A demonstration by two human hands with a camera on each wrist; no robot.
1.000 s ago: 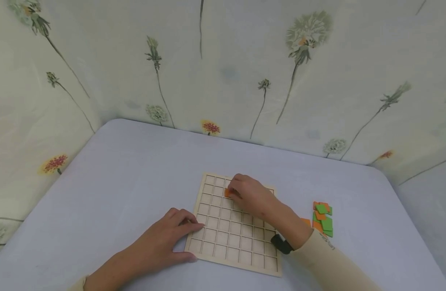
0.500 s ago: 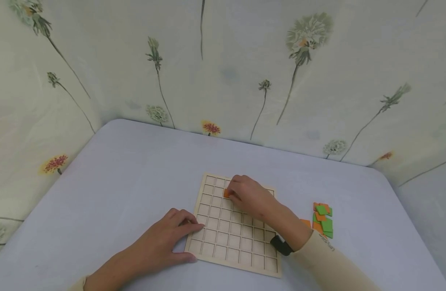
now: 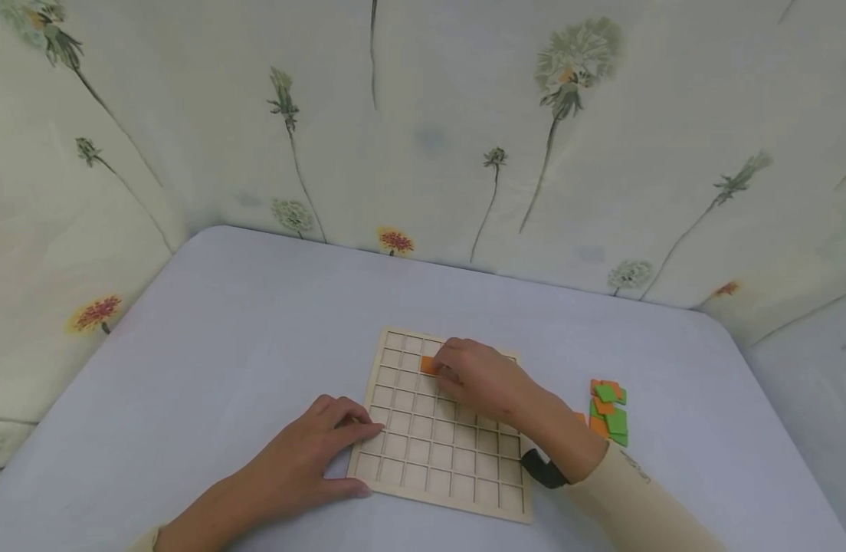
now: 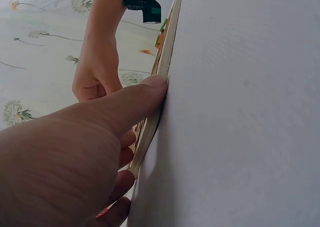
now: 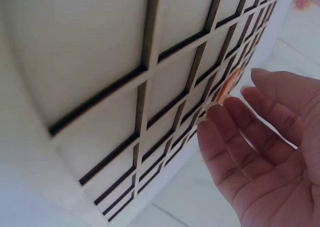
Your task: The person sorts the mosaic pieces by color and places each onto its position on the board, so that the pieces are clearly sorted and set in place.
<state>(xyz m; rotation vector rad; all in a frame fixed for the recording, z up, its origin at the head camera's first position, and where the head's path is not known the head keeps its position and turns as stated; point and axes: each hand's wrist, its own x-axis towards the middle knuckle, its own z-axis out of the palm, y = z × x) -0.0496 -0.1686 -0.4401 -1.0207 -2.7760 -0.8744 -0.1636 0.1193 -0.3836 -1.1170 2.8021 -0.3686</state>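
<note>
A light wooden grid board (image 3: 418, 451) lies on the table. In one of its upper cells sits a square orange tile (image 3: 427, 365), partly covered by my right hand (image 3: 488, 381). The right wrist view shows this orange tile (image 5: 230, 84) just beyond my fingertips; the thumb stands apart from the fingers, with nothing held between them. My left hand (image 3: 309, 445) rests at the board's near left corner, index fingertip over its left edge. In the left wrist view, the thumb (image 4: 145, 91) touches the board's side (image 4: 171, 37) and the other fingers lie along it.
Right of the board is a loose pile of green tiles (image 3: 618, 422) and orange tiles (image 3: 604, 406). Another orange tile (image 3: 580, 417) shows behind the right forearm. A flower-printed cloth (image 3: 437, 138) hangs behind the white table (image 3: 271, 307).
My right hand has drawn slightly right off the orange tile, so more of it shows in its cell. The fingers have let go of it. My left hand stays at the board's corner.
</note>
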